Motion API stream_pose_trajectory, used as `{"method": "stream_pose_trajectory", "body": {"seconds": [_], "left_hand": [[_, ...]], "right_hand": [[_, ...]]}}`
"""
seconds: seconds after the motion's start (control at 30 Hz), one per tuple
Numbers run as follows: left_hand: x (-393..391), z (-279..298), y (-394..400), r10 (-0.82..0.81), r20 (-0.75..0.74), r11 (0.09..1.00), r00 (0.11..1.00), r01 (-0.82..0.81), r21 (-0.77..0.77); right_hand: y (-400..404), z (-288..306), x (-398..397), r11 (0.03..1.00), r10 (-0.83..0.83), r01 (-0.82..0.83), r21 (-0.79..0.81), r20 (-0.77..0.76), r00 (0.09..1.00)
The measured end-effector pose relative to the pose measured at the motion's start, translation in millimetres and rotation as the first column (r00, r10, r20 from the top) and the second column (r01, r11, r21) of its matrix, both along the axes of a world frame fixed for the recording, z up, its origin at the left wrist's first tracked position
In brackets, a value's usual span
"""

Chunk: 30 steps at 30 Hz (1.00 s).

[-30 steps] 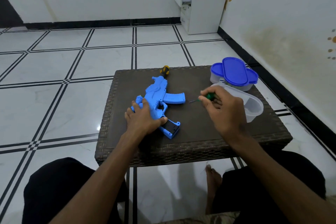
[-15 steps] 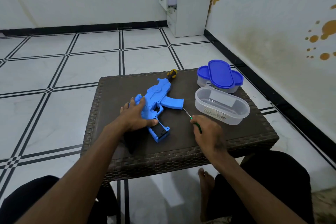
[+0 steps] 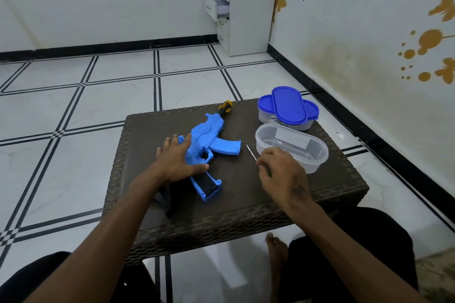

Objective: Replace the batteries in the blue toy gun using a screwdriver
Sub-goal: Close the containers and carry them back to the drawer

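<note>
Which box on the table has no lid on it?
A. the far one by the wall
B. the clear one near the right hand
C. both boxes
B: the clear box by the right hand is open on top, while the far box has blue lids on it.

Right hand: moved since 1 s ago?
Yes. The right hand came back toward the person, from over the clear container to the table beside it.

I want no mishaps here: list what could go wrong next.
The right hand pinches a thin metal-shafted screwdriver near its tip end; it may slip. The left hand only rests flat on the blue plastic toy gun, so the toy could slide on the brown woven table.
</note>
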<state>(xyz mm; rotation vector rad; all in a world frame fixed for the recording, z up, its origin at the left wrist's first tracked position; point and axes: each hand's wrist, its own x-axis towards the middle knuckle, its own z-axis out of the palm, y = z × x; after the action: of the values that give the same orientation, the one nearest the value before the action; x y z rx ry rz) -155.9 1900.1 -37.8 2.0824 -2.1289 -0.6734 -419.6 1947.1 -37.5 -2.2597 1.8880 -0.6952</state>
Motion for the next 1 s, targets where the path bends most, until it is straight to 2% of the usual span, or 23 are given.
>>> {"method": "stream_pose_trajectory", "body": {"seconds": [0.13,0.23,0.37,0.43,0.57,0.7,0.83,0.87,0.93,1.0], "left_hand": [[-28.6,17.3,-5.8,-0.049,-0.117,0.980,0.992,0.025,-0.199],[-63.7,24.5,-6.1,-0.115,-0.223,0.936,0.968,0.030,-0.351],[-112.3,26.2,-12.5,-0.088,-0.266,0.928,0.960,-0.018,-0.373],[-130.0,25.7,-19.2,-0.115,-0.272,0.931,0.955,0.008,-0.366],[-150.2,19.9,-27.9,-0.174,-0.220,0.938,0.960,0.094,-0.334],[-156.9,11.0,-29.7,-0.177,-0.217,0.941,0.960,0.101,-0.321],[-157.9,5.6,-29.9,-0.168,-0.237,0.945,0.957,0.089,-0.314],[-157.6,5.6,-29.3,-0.175,-0.239,0.943,0.955,0.093,-0.320],[-156.8,5.5,-27.7,-0.188,-0.243,0.936,0.952,0.099,-0.337],[-156.8,7.3,-26.1,-0.168,-0.305,0.933,0.938,0.051,-0.356]], "right_hand": [[-38.3,47.0,-21.1,0.980,-0.065,0.085,-0.182,0.110,0.992],[-89.7,66.2,-46.5,0.973,-0.158,0.157,-0.167,0.007,0.987],[-142.8,57.3,-67.8,0.988,-0.103,0.133,0.081,-0.299,0.949],[-152.6,50.4,-71.6,0.973,-0.041,0.117,0.198,-0.352,0.935],[-153.5,45.8,-70.5,0.977,0.020,0.061,0.202,-0.374,0.927],[-143.5,46.9,-68.1,0.983,0.054,0.020,0.184,-0.387,0.920],[-128.3,63.2,-72.3,0.994,-0.056,0.076,0.076,-0.238,0.970],[-122.1,69.2,-74.9,0.993,-0.109,0.112,0.019,-0.135,0.985],[-108.0,73.5,-81.1,0.975,-0.171,0.191,-0.109,0.173,0.970],[-93.5,69.5,-84.2,0.971,-0.161,0.224,-0.081,0.471,0.867]]}}
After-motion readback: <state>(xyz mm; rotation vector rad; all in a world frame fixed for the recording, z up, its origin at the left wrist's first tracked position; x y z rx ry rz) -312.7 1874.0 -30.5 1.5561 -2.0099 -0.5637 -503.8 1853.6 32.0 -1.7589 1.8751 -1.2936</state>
